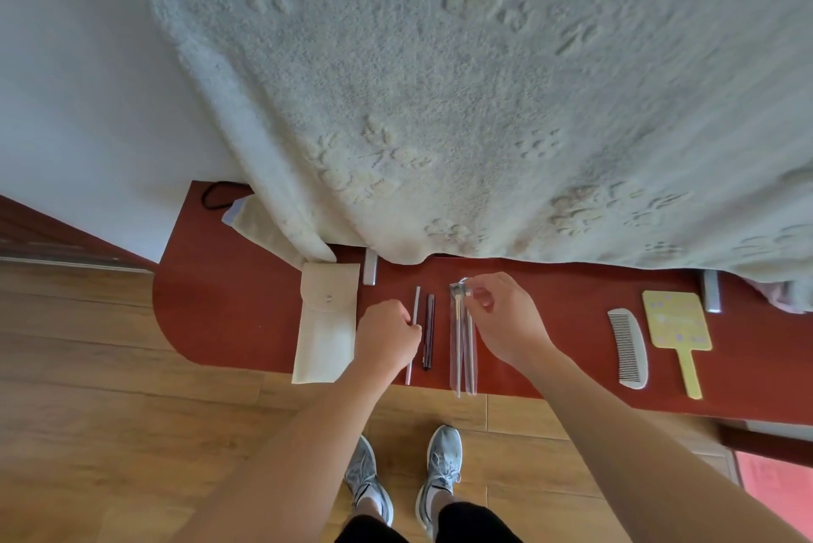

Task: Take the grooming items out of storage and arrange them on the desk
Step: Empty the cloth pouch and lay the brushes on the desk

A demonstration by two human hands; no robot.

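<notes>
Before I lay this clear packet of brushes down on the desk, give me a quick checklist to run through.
1. Right hand pinches the clear brush packet by its top: ok.
2. Left hand grips the grey stick beside the dark pencil: ok.
3. Bare desk between packet and comb: ok.
4. Comb and yellow mirror lie apart: ok.
5. Packet's lower end inside the desk's front edge: cannot tell.
6. Pouch emptied: cannot tell, flap shut.

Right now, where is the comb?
In the head view the comb lies on the right part of the desk, just left of the yellow hand mirror, well right of the right hand pinching the clear brush packet.
</notes>
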